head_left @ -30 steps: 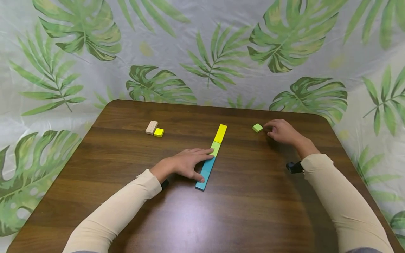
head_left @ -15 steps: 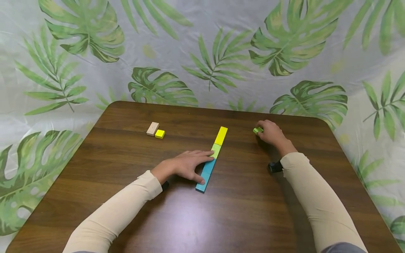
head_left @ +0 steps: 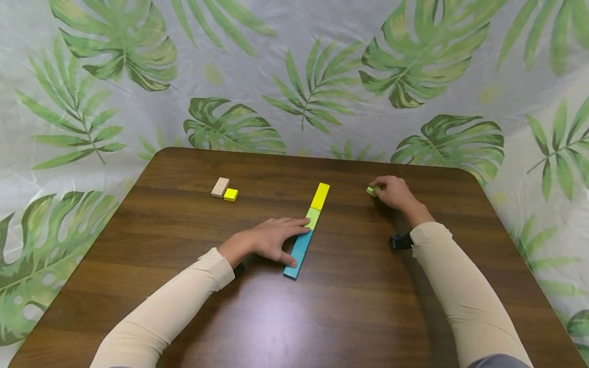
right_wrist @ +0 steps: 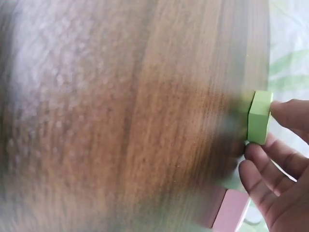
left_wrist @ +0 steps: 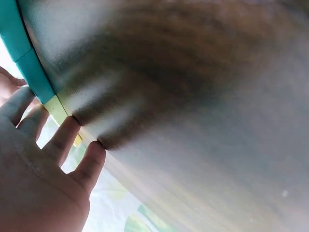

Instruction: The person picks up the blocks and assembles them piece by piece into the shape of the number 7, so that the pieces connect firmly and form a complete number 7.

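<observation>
A straight row of flat blocks lies mid-table: two teal blocks (head_left: 302, 243), a light green block (head_left: 313, 217) and a yellow block (head_left: 320, 196). My left hand (head_left: 273, 239) rests over the row from the left with fingers extended. Its thumb touches the nearer teal block and its fingertips reach the light green one. Right of the row, my right hand (head_left: 394, 194) pinches a small green block (right_wrist: 260, 117) between thumb and fingers, partly hiding it in the head view. Whether this block touches the table is unclear.
A plain wooden block (head_left: 220, 187) and a small yellow block (head_left: 231, 194) sit side by side at the back left. Low in the right wrist view a pinkish block (right_wrist: 231, 210) shows near my fingers. The table's far edge (head_left: 276, 155) runs behind everything, before a leaf-print cloth.
My right hand has come in leftward and taken hold of the small green block, which lay free a second ago. My left hand has stayed on the row.
</observation>
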### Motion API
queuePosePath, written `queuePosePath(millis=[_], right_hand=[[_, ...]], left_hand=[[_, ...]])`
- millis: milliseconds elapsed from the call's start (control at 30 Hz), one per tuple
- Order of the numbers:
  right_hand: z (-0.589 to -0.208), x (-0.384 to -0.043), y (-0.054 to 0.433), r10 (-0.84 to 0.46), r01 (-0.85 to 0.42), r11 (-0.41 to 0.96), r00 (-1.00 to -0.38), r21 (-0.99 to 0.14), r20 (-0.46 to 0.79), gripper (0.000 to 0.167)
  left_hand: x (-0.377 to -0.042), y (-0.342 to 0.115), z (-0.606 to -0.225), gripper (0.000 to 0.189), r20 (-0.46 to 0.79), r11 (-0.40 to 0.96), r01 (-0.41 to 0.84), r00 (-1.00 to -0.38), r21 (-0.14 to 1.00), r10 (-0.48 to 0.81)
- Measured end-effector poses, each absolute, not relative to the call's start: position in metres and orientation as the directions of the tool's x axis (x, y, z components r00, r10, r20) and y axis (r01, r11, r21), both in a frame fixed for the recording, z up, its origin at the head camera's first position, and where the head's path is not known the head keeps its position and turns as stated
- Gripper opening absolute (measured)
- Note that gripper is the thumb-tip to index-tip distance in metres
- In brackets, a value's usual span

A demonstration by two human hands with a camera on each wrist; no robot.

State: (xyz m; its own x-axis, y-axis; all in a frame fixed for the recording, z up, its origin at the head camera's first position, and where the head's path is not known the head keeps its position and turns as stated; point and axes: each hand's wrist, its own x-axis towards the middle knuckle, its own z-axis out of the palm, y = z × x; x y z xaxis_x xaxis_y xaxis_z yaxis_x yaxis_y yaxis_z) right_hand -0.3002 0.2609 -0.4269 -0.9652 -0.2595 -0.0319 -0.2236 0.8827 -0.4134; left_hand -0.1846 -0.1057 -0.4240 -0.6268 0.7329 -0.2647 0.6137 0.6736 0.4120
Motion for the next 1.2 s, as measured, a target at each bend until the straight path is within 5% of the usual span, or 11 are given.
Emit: queuePosePath(millis=[800,1200], right_hand=[[-0.434,-0.309,0.245,-0.268,-0.251,0.857,-0.963,-0.450,0.027,0.033],[-0.440,-0.317,0.228,-0.206,-0.180,0.804,-0.978,-0.567,0.019,0.036]], left_hand=[[-0.184,-0.105,-0.424,0.084,-0.286,0.688,0.603,-0.631,0.403,0.721],[-0.183,-0.105,-0.422,0.084,-0.289,0.691,0.599,-0.633,0.406,0.718]])
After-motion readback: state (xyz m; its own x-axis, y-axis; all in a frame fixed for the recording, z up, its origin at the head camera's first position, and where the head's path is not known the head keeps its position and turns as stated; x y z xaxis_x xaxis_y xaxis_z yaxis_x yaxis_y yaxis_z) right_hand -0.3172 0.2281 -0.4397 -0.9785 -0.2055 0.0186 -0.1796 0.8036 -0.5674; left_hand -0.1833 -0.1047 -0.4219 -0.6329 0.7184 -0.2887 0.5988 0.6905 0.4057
